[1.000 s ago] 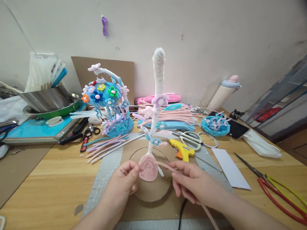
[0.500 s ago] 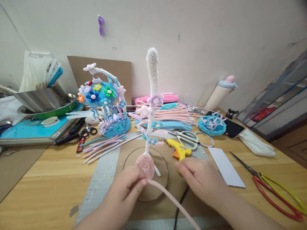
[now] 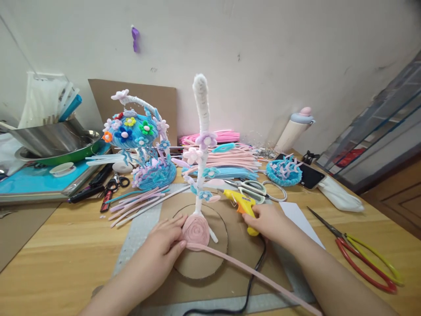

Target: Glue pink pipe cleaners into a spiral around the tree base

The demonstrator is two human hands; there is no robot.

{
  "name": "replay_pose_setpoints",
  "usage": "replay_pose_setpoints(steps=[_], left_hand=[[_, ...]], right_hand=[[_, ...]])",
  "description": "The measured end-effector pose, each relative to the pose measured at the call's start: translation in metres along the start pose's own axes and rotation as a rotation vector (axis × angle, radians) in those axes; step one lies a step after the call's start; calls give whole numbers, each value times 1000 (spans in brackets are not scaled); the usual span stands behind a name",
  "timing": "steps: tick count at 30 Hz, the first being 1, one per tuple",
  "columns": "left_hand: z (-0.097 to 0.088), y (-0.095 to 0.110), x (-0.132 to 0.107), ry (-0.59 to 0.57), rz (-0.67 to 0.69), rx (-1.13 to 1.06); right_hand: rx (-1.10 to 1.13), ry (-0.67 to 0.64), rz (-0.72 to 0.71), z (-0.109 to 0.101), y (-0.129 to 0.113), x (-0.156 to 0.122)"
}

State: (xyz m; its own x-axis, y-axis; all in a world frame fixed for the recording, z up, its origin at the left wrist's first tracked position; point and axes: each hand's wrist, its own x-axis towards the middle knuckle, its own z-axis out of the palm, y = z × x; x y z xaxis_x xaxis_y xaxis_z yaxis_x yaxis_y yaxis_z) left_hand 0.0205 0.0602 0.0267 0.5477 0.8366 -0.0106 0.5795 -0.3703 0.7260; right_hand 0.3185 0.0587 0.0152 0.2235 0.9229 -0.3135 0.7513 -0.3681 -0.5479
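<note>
Head view: the left hand (image 3: 164, 243) lies flat, fingertips pressed against the pink coil (image 3: 196, 230) on the cardboard disc (image 3: 197, 265), which holds its white stem (image 3: 201, 131) upright. The right hand (image 3: 268, 221) is curled round the yellow glue gun (image 3: 241, 202), just right of the disc.

Nothing written can be read anywhere in view: no text, label, brand, number or sign. The yellow glue gun (image 3: 241, 202), gripped by the right hand (image 3: 268, 221), shows a plain body with no lettering that can be made out. The bottle (image 3: 292, 129) leaning at the wall and the dark phone (image 3: 311, 175) at the back of the surface are too small and blurred to give up any marking. The white paper sheet (image 3: 301, 217) beside the right hand shows a blank face.
</note>
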Motion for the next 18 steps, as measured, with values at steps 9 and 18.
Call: replay_pose_setpoints(steps=[9, 18], left_hand=[[11, 9, -15, -9, 25, 277], [16, 14, -16, 14, -12, 222]], right_hand=[[1106, -185, -55, -32, 14, -10], [1175, -105, -149, -43, 9, -21]])
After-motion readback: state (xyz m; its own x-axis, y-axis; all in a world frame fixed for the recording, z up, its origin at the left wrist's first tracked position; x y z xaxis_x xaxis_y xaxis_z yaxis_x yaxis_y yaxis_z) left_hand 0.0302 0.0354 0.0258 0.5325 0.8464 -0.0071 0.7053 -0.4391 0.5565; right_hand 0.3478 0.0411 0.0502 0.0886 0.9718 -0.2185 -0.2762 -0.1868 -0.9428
